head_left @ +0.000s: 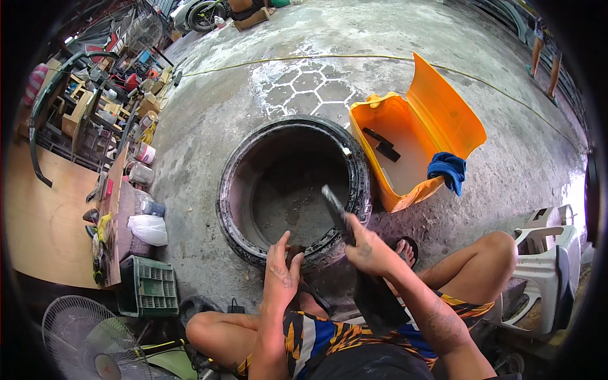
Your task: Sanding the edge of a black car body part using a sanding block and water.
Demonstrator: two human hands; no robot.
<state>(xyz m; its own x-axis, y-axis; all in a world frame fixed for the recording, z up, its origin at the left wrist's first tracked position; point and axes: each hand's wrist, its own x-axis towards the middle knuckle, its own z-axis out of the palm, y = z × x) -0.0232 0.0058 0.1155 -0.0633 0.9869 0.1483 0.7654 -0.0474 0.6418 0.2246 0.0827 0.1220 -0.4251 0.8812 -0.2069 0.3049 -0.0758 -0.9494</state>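
Observation:
A worn tyre (229,209) lies flat on the concrete in front of my knees, its hollow middle facing up. My left hand (283,271) is at its near rim, thumb and fingers around a small dark brown piece (293,254) that I cannot identify. In my right hand (368,249) is a long, narrow dark tool (334,206) with a pale metallic tip, pointing up and left over the tyre's right side. A broad black sheet-like piece (378,304) hangs below that hand, between my legs; what it joins to is hidden.
Right of the tyre stands a cut-open orange plastic container (396,201), with black brush-like items (386,149) inside and a blue cloth (448,171) over its edge. A white plastic chair (538,278), green crate (149,288) and fan (92,335) flank me. A person's legs (546,63) show far right.

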